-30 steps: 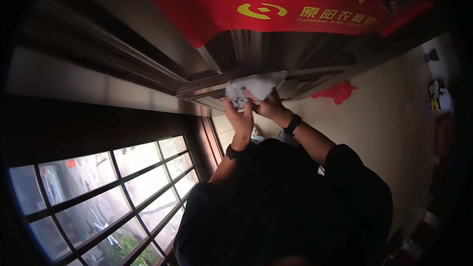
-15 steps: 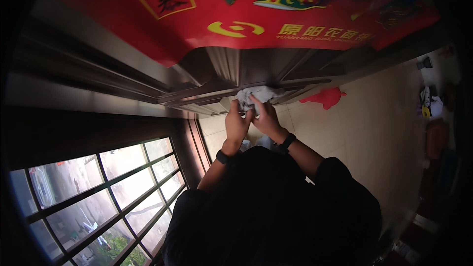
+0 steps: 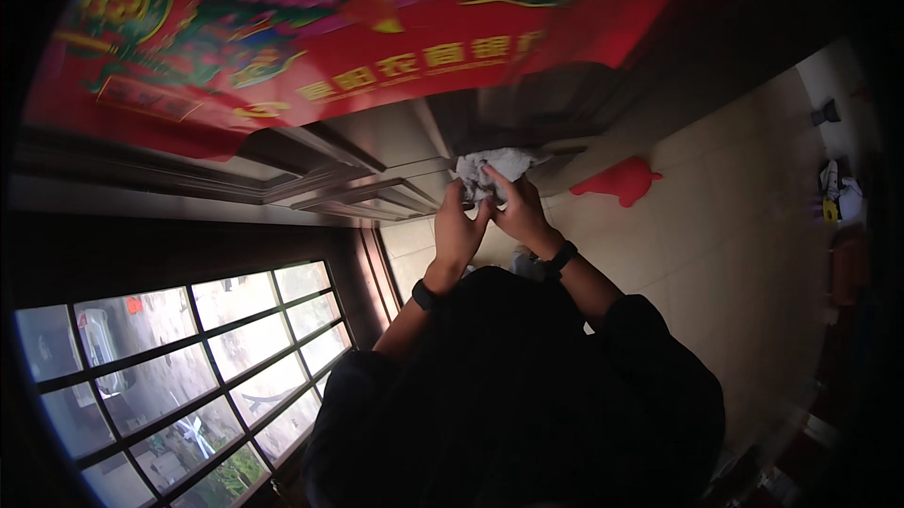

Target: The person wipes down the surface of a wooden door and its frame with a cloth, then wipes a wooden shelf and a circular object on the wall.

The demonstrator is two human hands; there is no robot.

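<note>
The left hand and right hand both clamp their grip on 1 crumpled pale cloth beside the dark door, contact unclear. Bunching it seems the current step; the next move calls for 2-handed control.

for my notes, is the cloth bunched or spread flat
Bunched: the cloth is creased and gathered, held by the left hand and right hand.

Across the top of the frame, yellow characters run along the red poster, a yellow emblem at their left; the framed lettering, upper left, is blurred!
</note>
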